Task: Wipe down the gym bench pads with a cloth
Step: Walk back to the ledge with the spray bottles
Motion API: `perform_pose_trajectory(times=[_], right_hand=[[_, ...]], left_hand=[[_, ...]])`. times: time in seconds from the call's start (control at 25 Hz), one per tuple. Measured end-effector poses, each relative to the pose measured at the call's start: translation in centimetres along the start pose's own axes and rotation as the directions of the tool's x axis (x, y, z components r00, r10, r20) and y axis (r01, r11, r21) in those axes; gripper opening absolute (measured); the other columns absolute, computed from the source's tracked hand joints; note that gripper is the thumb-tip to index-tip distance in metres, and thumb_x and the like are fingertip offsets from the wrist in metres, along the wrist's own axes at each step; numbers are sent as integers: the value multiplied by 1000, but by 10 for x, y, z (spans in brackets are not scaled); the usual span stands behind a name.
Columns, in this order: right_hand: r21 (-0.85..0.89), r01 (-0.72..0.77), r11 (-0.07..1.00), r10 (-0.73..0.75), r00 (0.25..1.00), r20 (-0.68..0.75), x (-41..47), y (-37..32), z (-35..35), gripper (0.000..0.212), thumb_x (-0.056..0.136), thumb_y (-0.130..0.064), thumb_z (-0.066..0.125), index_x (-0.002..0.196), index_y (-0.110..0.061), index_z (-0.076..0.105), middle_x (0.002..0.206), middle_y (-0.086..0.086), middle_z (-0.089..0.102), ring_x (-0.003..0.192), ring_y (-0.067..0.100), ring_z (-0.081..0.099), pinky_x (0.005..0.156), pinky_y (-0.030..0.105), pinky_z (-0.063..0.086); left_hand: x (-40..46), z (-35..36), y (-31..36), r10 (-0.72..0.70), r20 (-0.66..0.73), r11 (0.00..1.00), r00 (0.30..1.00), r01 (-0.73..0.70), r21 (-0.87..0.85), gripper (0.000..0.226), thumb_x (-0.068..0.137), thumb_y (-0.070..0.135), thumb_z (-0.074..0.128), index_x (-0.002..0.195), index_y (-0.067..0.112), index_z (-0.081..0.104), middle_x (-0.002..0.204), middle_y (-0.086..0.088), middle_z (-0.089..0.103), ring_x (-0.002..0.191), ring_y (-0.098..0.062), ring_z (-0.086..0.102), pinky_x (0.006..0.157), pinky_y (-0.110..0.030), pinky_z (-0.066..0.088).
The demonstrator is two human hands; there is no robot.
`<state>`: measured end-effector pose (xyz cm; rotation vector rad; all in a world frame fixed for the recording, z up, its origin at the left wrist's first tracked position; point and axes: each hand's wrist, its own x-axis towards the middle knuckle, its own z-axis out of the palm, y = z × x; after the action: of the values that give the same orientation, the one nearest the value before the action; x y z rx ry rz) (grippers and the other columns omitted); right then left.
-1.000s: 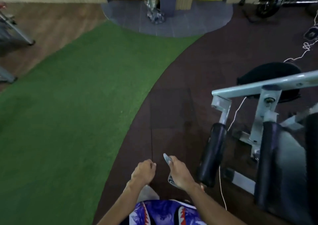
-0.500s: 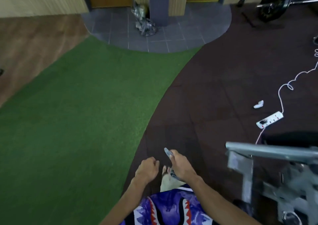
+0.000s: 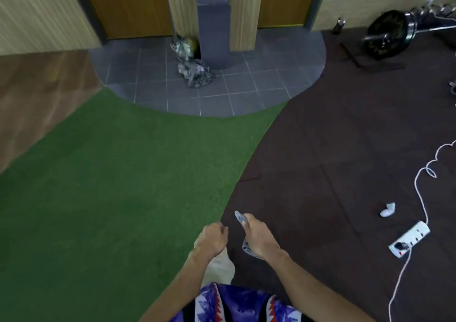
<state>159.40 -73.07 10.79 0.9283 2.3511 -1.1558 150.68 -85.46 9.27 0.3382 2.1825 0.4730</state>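
Note:
My right hand (image 3: 257,239) grips a small grey cloth (image 3: 239,217); one end sticks out above the fist and another end hangs below it. Just to its left, my left hand (image 3: 211,239) is curled into a loose fist and holds nothing. Both hands are low in the view, over the line where green turf meets the dark rubber floor. No bench pad is in view now.
A white power strip (image 3: 410,239) with a long white cord (image 3: 419,188) lies on the rubber floor at right, a small white object (image 3: 388,209) beside it. A barbell plate (image 3: 388,34) stands far right. Crumpled bags (image 3: 195,71) lean on a grey pillar (image 3: 214,29) ahead.
The view has swung left and up, so the bench frame and its pads have dropped out of sight. My hands keep the same pose, the right still gripping the cloth.

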Motion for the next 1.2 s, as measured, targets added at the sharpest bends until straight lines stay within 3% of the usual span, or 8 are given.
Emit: perform_pose_trajectory(times=[0.2,0.32,0.48,0.72,1.04,1.12,1.2], right_hand=[[42,37,998,-36,999,-31,151,-91,-93,36,107,-26,28,131,-10,50,101,14,65,77,26,59,65,38,41],[5,19,1000,-19,1000,-13,243,-129,-142,37,107,-28,27,133,-11,48,105,16,66,87,32,63,69,40,42],[-15,25,1000,-25,1000,2,381,-162,-213,36,108,-26,28,134,-10,47,111,19,67,91,31,62,71,37,41],[-73,51,996,-50,999,17,577,-210,-345,36,107,-25,28,133,-9,47,95,14,63,77,28,57,64,37,42],[-17,22,1000,-22,1000,-19,810,-298,-473,41,107,-33,29,138,-14,47,107,22,67,89,36,65,78,43,52],[4,26,1000,-26,999,-37,880,-333,-503,41,107,-32,29,139,-16,48,103,19,67,77,31,61,74,41,51],[71,56,996,-53,998,-42,939,-373,-536,41,107,-29,29,145,-22,45,91,9,62,59,15,51,61,32,48]], left_hand=[[131,-138,85,40,-20,999,999,-40,-9,37,103,35,40,102,6,63,103,-16,71,86,-29,68,83,-40,58],[207,-191,134,49,15,998,999,-50,24,33,104,32,39,97,8,59,98,-14,69,73,-18,57,75,-35,54],[326,-256,201,38,-7,999,999,-38,19,32,103,31,40,98,6,60,100,-12,68,85,-26,66,85,-39,58],[487,-368,331,44,-82,999,996,-44,4,35,103,28,39,112,5,64,112,-16,70,98,-30,67,87,-37,54],[701,-512,450,64,-92,997,994,-61,39,40,101,31,39,114,5,66,123,-17,67,115,-36,61,97,-39,47],[766,-562,471,78,-76,996,994,-76,36,39,101,30,39,108,4,66,120,-17,67,112,-35,62,92,-38,48],[826,-621,489,85,-59,996,995,-82,45,38,101,31,39,101,2,64,114,-21,67,104,-36,64,85,-38,49]])
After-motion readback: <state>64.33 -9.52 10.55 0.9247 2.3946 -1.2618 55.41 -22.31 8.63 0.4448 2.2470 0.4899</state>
